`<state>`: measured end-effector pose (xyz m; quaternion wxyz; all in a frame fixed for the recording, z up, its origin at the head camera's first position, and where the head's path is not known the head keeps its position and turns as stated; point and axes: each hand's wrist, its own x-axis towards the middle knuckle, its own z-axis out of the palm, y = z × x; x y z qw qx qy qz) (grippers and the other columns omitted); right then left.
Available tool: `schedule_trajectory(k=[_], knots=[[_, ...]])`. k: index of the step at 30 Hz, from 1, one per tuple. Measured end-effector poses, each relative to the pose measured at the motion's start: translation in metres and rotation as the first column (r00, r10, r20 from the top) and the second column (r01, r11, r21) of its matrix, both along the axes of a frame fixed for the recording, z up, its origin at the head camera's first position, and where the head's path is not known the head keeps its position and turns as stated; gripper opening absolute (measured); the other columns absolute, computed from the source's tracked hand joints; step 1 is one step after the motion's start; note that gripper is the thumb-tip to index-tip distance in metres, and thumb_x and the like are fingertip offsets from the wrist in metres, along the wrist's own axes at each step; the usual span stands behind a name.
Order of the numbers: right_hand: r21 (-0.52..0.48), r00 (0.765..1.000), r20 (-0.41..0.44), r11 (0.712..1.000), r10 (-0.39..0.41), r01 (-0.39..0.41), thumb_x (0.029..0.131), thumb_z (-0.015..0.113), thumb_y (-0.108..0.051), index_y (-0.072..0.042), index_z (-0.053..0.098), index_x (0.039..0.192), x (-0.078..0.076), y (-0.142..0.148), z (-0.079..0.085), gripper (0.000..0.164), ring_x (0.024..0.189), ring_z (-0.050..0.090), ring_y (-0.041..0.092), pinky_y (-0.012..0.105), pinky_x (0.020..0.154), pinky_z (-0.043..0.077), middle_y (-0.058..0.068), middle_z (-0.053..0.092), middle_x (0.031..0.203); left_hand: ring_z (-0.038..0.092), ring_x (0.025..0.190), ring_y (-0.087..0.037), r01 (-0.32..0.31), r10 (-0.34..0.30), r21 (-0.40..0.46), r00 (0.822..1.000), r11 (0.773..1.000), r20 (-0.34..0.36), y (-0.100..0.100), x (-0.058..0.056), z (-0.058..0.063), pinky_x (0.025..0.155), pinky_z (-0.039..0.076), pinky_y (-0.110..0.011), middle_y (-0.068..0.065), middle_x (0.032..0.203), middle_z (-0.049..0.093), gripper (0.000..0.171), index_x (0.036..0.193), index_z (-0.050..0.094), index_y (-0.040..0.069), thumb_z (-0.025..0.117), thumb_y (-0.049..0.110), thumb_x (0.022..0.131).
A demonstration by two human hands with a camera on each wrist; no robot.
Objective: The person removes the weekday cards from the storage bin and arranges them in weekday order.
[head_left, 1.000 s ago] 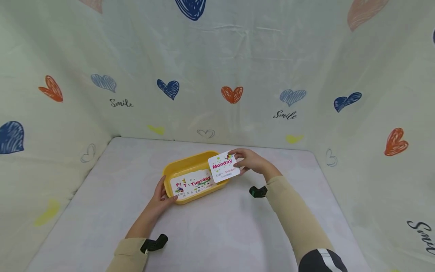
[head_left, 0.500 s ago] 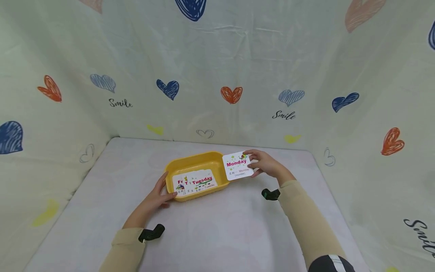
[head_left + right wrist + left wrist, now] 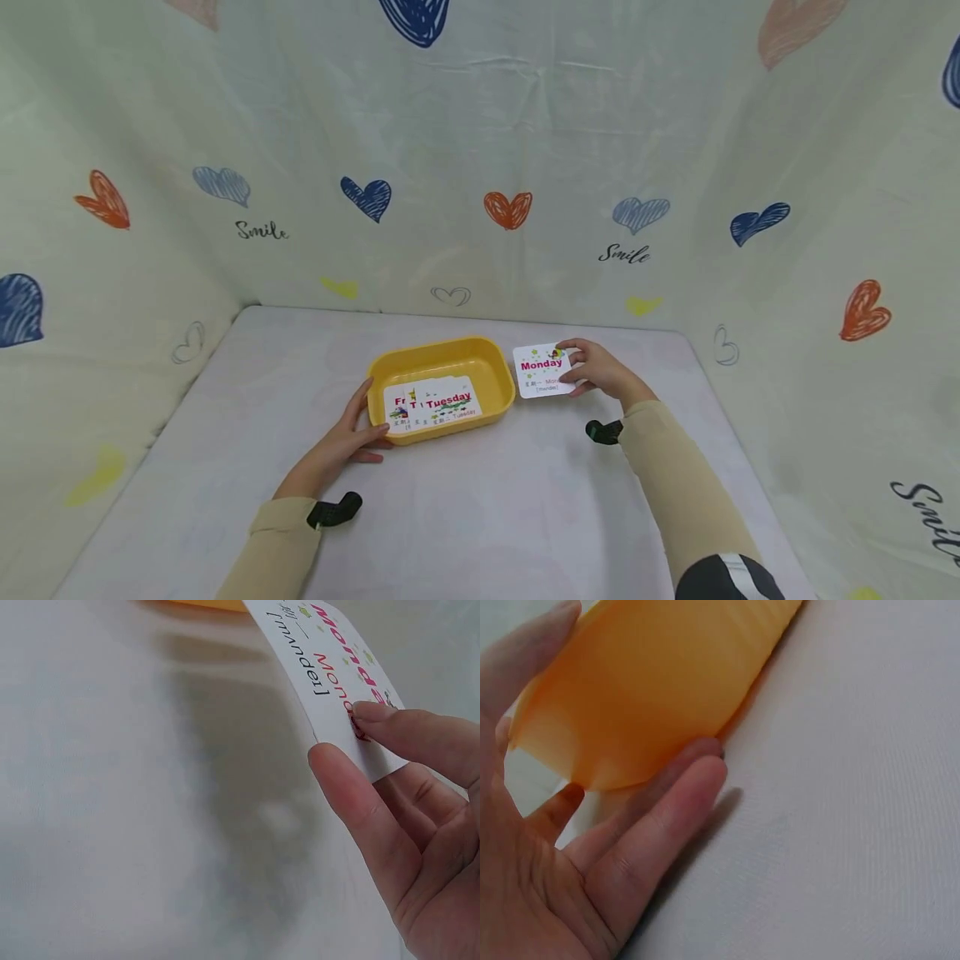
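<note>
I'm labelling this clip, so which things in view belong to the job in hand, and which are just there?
In the job:
Monday card, pinched in the right grip
Yellow tray, touched by the left grip
Tuesday card and partly covered cards, in the tray

Just there:
White table surface
Heart-printed backdrop
Black gadget at the left cuff

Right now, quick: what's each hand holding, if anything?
Left hand: holding the yellow tray at one end.
Right hand: pinching the Monday card.

Passage is free across the near table (image 3: 465, 517). The tray (image 3: 486, 379) blocks the middle, perhaps just apart from the card (image 3: 538, 377).
</note>
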<state>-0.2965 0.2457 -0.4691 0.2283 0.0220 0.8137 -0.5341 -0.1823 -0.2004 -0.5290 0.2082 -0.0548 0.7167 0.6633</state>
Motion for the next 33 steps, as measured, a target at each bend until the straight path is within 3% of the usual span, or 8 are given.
schedule_trajectory(k=[9,15,22,27,33], knots=[[0.1,0.999,-0.005,0.994,-0.051,0.051,0.077,0.075,0.009,-0.009,0.044,0.141,-0.012,-0.002,-0.027,0.074,0.075,0.06,0.023,0.036,0.061,0.058,0.015,0.054,0.106,0.067,0.098,-0.031,0.027,-0.027,0.015,0.999,1.0,-0.022,-0.004,0.0,-0.006,0.077,0.057,-0.041,-0.007,0.161,0.0,0.09,0.153,0.002,0.049,0.066,0.029,0.094],[0.187,0.998,-0.026,0.981,-0.05,0.054,0.079,0.077,0.003,-0.012,0.045,0.141,-0.015,-0.007,-0.034,0.071,0.072,0.058,0.023,0.033,0.06,0.056,0.014,0.056,0.108,0.067,0.098,-0.031,0.034,-0.033,0.027,0.999,0.999,-0.022,-0.007,0.0,-0.008,0.074,0.058,-0.041,-0.005,0.162,0.003,0.086,0.153,0.003,0.05,0.063,0.027,0.096],[0.347,0.995,-0.098,0.936,-0.031,0.063,0.08,0.079,-0.003,-0.011,0.05,0.139,-0.016,-0.011,-0.04,0.066,0.095,0.05,0.027,0.035,0.077,0.047,0.014,0.053,0.112,0.067,0.099,-0.032,0.035,-0.035,0.074,0.999,0.997,-0.002,-0.009,0.0,-0.005,0.074,0.058,-0.041,-0.008,0.162,0.002,0.08,0.154,0.001,0.047,0.056,0.027,0.1],[0.358,0.992,-0.124,0.93,-0.038,0.081,0.08,0.078,-0.002,-0.008,0.051,0.138,-0.012,-0.014,-0.042,0.064,0.103,0.05,0.031,0.042,0.087,0.045,0.017,0.053,0.119,0.067,0.098,-0.032,0.025,-0.025,0.086,1.0,0.996,0.001,-0.009,0.0,-0.005,0.073,0.058,-0.041,-0.01,0.162,0.002,0.079,0.154,0.002,0.046,0.055,0.026,0.1],[0.378,0.984,-0.18,0.922,-0.016,0.085,0.08,0.077,-0.001,-0.003,0.051,0.137,-0.008,-0.016,-0.043,0.062,0.103,0.052,0.032,0.043,0.089,0.046,0.019,0.054,0.124,0.067,0.099,-0.033,0.039,-0.037,0.084,0.999,0.996,-0.026,-0.009,-0.001,-0.007,0.072,0.058,-0.041,-0.012,0.161,0.004,0.079,0.155,0.002,0.045,0.056,0.026,0.1]])
